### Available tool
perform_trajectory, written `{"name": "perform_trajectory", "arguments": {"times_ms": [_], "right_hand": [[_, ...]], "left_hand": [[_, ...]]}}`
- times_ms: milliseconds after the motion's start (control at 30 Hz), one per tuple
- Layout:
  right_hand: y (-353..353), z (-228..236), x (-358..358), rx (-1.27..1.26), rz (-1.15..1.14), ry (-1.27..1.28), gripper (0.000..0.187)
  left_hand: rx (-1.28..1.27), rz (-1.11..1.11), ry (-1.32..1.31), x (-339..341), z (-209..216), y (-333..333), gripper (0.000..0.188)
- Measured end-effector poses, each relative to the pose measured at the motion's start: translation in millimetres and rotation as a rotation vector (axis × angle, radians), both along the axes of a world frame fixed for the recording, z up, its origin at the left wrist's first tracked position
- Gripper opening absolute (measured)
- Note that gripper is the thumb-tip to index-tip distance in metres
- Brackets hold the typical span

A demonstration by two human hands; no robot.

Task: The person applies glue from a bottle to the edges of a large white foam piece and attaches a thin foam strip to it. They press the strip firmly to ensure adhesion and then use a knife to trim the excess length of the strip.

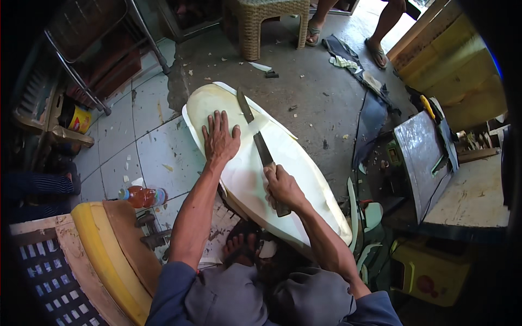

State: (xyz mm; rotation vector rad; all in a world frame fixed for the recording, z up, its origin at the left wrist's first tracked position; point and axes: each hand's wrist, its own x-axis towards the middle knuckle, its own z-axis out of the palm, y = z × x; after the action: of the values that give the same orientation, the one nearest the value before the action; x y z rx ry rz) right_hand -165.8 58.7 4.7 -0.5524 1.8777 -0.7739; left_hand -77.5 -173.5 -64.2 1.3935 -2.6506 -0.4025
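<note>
A long cream-white foam pad (296, 179), shaped like a motorcycle seat, lies slantwise in front of my knees. Its far, rounded end is yellower than the rest. My left hand (222, 136) rests flat on that far part, fingers spread. In my right hand (284, 187) is a long knife (262, 149), gripped by its dark handle, whose butt sticks out below my fist. The blade points away and slightly left over the pad, right of my left hand. A pale bright patch breaks up the view of its middle. Whether the edge is in the foam, I cannot tell.
Beyond the pad stands a woven stool (266, 22), with another person's sandalled feet (377, 52) nearby. Dark cloth strips (372, 122) and foam scraps litter the floor. A bottle (142, 196) lies left, near a yellow-edged cushion (103, 250). Right is a metal-sided box (424, 163).
</note>
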Motion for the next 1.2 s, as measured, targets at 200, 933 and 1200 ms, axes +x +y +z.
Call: {"name": "perform_trajectory", "arguments": {"times_ms": [200,933,1200], "right_hand": [[0.8,-4.2,6.6,-0.038,0.036,0.013,0.057],[2.4,-2.9,21.5,-0.01,0.088,0.032,0.054],[5.1,-5.5,24.0,-0.016,0.09,-0.012,0.052]], "left_hand": [[0.046,0.006,0.022,1.8,2.6,-0.4,0.074],[0.326,-0.008,0.295,20.3,-16.9,-28.0,0.075],[0.418,0.019,0.687,23.6,-40.0,-40.2,0.071]]}}
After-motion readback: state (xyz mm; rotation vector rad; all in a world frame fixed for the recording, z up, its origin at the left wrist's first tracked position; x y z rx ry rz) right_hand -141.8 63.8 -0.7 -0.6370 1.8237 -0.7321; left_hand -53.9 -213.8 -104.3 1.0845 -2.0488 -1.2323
